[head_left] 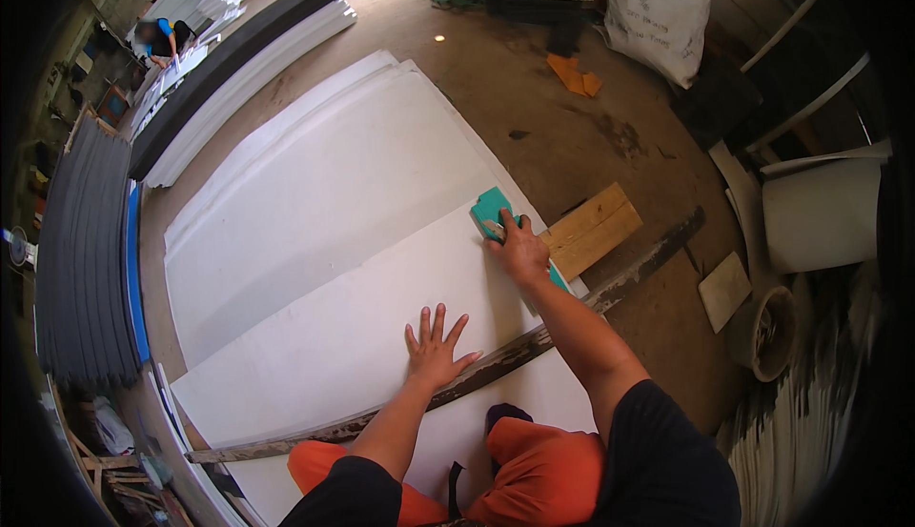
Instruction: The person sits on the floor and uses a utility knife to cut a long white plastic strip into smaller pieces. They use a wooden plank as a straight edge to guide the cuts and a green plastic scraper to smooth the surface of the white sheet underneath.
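A large white sheet (315,355) lies on top of a low stack of similar sheets in front of me. My left hand (436,348) presses flat on it with fingers spread, close to a long, worn dark wooden strip (500,365) lying across the sheet. At the sheet's right edge, my right hand (522,249) is closed over a flat teal piece (491,205) with a notched outline. A small, slim, pale thing shows at its fingertips; its kind is unclear. More teal shows beneath the right wrist.
A wooden board (596,227) sticks out right of the stack. Dark strips (86,251) are piled at left, with long dark and white stacks (248,60) behind. A person (167,39) works at the far left. A white sack (658,12) and a bucket (767,336) stand at right.
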A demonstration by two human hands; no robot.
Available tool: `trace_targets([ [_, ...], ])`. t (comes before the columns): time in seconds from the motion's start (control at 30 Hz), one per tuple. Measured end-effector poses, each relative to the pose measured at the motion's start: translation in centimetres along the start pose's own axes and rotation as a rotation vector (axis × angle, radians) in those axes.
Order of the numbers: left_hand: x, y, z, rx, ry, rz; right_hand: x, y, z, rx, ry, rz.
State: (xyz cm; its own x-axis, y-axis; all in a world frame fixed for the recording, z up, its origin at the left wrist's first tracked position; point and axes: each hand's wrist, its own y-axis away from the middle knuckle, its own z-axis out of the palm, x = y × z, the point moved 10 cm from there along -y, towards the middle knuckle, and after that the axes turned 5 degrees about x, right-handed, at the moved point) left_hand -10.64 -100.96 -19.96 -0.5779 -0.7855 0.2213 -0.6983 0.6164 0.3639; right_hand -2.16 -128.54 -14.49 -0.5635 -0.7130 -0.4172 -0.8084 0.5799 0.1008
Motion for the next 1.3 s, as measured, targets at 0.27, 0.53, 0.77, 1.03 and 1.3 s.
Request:
trace_targets([
  [0.27,-0.1,-0.1,0.29,0.022,-0.017,0.007,-0.33,-0.08,-0.43,0.0,0.001,-0.023],
  [0.53,0.04,-0.19,0.19,0.012,-0.022,0.004,0.07,-0.31,-0.14,-0.031,-0.039,0.0],
  [0.77,-0.05,-0.18,0.23,0.018,-0.026,0.003,-0.2,-0.48,-0.17,-0.028,-0.037,-0.005],
  [1.03,-0.01,-0.05,0.06,0.02,-0.026,0.0,-0.19,-0.53,-0.14,-0.021,-0.043,0.001],
  [1.3,-0.05,-0.07,-0.02,0.046,-0.033,0.008,-0.26,-0.5,-0.24,-0.004,-0.054,-0.031],
])
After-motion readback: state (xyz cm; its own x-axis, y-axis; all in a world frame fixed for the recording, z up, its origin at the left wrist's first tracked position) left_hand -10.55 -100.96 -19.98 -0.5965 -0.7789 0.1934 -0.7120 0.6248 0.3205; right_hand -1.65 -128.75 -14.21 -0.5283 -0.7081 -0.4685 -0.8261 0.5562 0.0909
